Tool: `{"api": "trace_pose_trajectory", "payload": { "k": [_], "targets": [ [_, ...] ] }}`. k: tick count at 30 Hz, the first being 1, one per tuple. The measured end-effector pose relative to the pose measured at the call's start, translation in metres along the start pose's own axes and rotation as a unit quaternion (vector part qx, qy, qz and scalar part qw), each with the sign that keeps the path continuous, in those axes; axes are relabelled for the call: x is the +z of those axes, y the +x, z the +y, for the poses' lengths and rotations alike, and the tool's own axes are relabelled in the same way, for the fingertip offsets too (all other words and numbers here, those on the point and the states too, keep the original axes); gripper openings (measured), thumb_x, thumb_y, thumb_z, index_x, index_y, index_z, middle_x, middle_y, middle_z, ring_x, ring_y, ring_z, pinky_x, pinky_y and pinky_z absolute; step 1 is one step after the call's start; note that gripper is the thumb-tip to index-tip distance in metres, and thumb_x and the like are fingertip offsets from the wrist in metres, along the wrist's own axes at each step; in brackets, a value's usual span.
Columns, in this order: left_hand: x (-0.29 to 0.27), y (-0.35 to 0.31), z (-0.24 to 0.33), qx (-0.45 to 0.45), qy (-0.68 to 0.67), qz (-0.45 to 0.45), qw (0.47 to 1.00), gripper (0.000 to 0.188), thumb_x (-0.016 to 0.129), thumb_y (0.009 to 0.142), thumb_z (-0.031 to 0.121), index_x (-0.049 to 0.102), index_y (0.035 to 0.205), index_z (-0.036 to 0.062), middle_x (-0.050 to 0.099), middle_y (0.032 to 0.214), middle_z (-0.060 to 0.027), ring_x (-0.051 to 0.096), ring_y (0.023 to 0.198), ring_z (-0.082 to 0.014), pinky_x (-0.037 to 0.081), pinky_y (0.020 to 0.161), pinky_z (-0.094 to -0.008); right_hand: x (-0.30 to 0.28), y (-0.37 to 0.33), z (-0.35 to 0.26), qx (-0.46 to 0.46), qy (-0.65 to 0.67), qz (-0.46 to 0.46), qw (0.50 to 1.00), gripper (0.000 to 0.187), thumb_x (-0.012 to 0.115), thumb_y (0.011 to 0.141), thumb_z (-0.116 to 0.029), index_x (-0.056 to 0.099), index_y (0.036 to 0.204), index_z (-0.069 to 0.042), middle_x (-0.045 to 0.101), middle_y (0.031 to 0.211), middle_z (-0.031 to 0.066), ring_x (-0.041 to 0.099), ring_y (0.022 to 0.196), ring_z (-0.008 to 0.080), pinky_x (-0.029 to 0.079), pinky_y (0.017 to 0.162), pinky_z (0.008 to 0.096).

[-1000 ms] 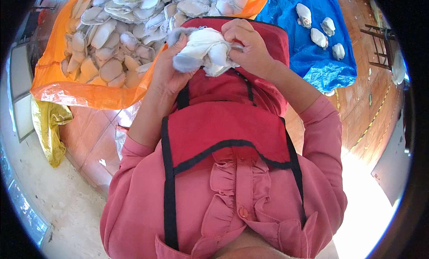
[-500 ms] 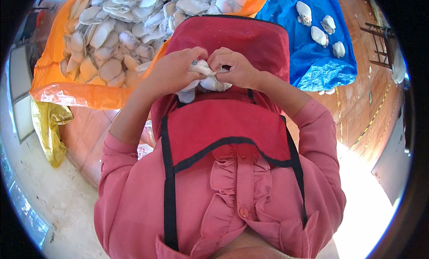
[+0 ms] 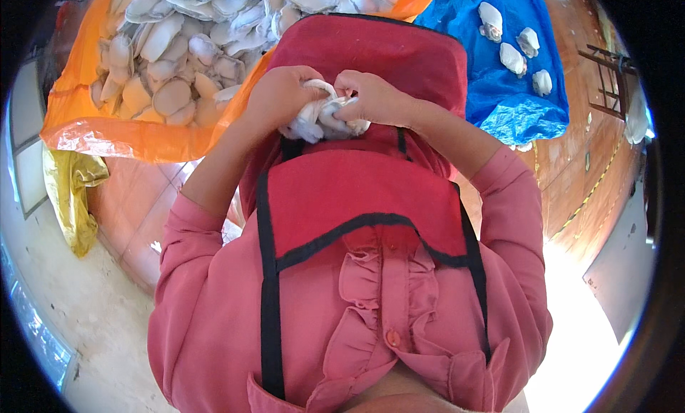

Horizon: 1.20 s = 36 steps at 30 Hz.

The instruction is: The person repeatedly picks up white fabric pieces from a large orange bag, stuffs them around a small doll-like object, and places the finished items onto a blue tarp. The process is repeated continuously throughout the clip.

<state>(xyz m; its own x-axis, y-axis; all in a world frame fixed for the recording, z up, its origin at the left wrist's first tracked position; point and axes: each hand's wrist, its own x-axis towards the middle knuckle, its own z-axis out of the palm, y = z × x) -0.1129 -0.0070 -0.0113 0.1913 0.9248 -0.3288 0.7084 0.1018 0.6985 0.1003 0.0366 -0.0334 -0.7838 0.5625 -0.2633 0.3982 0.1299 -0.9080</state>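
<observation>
Above my lap, both hands meet at a soft white and grey cloth bundle [image 3: 321, 122], loosely bunched. My left hand [image 3: 282, 95] is closed on its left side, with the fingertips partly hidden behind the cloth. From the other side my right hand [image 3: 374, 100] pinches the bundle between thumb and fingers. A looped white strip of the cloth stands up between the two hands. Beneath it lies the red apron [image 3: 364, 192] with black edging, spread over my lap.
At the far left, an orange plastic sheet [image 3: 121, 145] bears a heap of white and grey oval cloth pieces [image 3: 173, 98]. Several white rolled bundles [image 3: 512, 58] lie on a blue plastic sheet [image 3: 524, 117] at far right. A yellow bag [image 3: 71, 199] lies left; a dark wooden frame [image 3: 605, 78] stands right.
The cloth has been turned in my hands, and a white loop now rises between them. Both hands remain on it, the right with its fingers slightly shifted. The view has tilted a little.
</observation>
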Motion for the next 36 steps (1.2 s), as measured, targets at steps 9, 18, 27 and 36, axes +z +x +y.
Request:
{"api": "trace_pose_trajectory", "payload": {
  "k": [9, 18, 27, 36],
  "targets": [
    [0.003, 0.010, -0.040, -0.203, -0.470, -0.073, 0.856, 0.029, 0.071, 0.087, 0.017, 0.067, 0.112, 0.0022, 0.071, 0.098, -0.0078, 0.068, 0.086, -0.0174, 0.054, 0.074, -0.0301, 0.012, 0.011, 0.017, -0.145, -0.046, 0.105, 0.983, 0.018, 0.067, 0.077, -0.005, 0.051, 0.084, -0.005, 0.050, 0.087, 0.0039, 0.051, 0.082, 0.0171, 0.044, 0.073, 0.0294],
    [0.021, 0.007, -0.082, -0.155, -0.678, -0.035, 0.718, 0.027, 0.062, 0.094, 0.015, 0.061, 0.118, 0.0015, 0.068, 0.106, -0.0107, 0.067, 0.090, -0.0194, 0.057, 0.078, -0.0341, 0.028, 0.038, 0.038, -0.211, 0.027, 0.174, 0.961, 0.014, 0.064, 0.087, -0.003, 0.051, 0.091, -0.005, 0.050, 0.090, 0.0054, 0.052, 0.083, 0.0183, 0.045, 0.073, 0.0297],
    [0.028, -0.008, -0.054, -0.120, -0.615, 0.050, 0.777, 0.036, 0.068, 0.091, 0.016, 0.059, 0.123, 0.0030, 0.067, 0.106, -0.0076, 0.066, 0.089, -0.0170, 0.055, 0.078, -0.0317, 0.053, 0.058, 0.041, -0.189, -0.016, 0.338, 0.922, 0.013, 0.063, 0.082, -0.005, 0.052, 0.089, -0.005, 0.053, 0.081, 0.0139, 0.056, 0.074, 0.0318, 0.046, 0.066, 0.0395],
    [-0.003, -0.004, -0.049, -0.132, -0.423, -0.086, 0.892, 0.041, 0.069, 0.082, 0.010, 0.063, 0.122, 0.0041, 0.068, 0.105, -0.0060, 0.065, 0.088, -0.0162, 0.053, 0.078, -0.0297, 0.035, 0.029, 0.032, -0.153, 0.009, 0.189, 0.970, 0.025, 0.069, 0.082, -0.017, 0.060, 0.103, -0.006, 0.061, 0.094, 0.0117, 0.062, 0.089, 0.0256, 0.050, 0.080, 0.0343]
  ]
}}
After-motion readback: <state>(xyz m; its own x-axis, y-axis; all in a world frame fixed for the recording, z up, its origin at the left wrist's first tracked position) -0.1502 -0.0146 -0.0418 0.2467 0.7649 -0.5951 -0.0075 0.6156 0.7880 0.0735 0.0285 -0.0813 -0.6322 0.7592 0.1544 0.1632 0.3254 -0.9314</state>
